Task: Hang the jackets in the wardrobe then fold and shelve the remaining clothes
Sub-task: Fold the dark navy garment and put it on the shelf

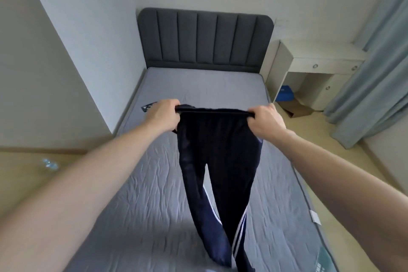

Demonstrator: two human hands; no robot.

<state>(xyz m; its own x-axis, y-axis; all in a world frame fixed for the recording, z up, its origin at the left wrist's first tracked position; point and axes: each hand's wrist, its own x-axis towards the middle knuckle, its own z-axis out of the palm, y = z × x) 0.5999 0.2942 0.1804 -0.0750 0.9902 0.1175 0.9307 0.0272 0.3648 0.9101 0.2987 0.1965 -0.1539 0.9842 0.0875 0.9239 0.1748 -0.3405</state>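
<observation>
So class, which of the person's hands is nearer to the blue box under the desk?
Right. The right hand grips the trousers' waistband on the side toward the blue box; the left hand grips the waistband's other end, farther away.

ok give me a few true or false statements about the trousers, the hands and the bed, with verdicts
1. Both hands, left hand and right hand, grip the waistband of the navy trousers. True.
2. The trousers lie folded flat on the mattress. False: they hang unfolded, legs down.
3. White stripes run down the trouser leg. True.
4. The headboard is white. False: it is dark grey.
</observation>
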